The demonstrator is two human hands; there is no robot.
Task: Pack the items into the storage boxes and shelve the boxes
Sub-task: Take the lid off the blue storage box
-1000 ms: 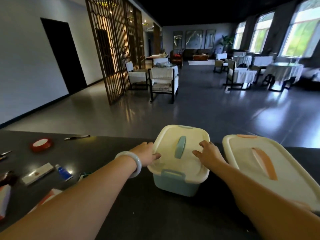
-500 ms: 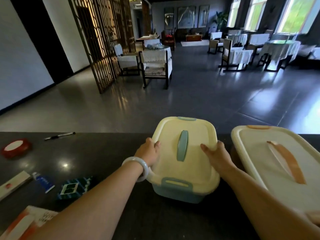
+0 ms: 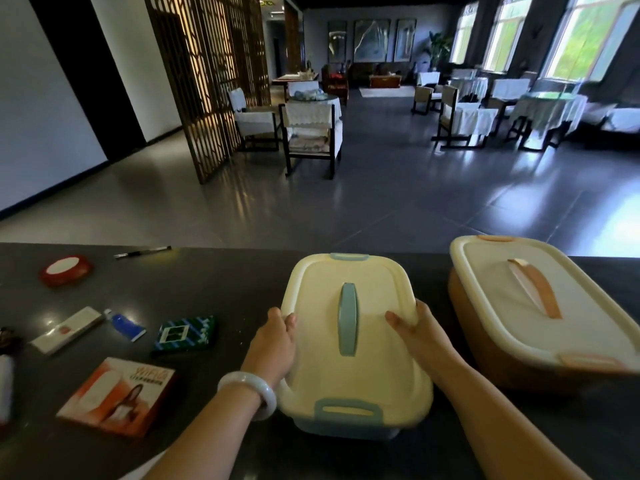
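Observation:
A small blue storage box with a cream lid stands on the dark counter in front of me. My left hand grips the lid's left edge, and my right hand grips its right edge with the thumb on top. To the right stands a larger orange box with a cream lid, closed. Loose items lie to the left: a green patterned packet, a blue tube, a white flat box, an orange booklet box, a red tape roll and a pen.
The counter's far edge drops to a tiled floor with chairs and covered tables beyond. A wooden lattice screen stands at the left. A dark object and a white item sit at the counter's far left edge.
Both hands slid from the lid's far end toward me along its sides, and the small box now sits closer to me. My view tilted down, showing more items at the left.

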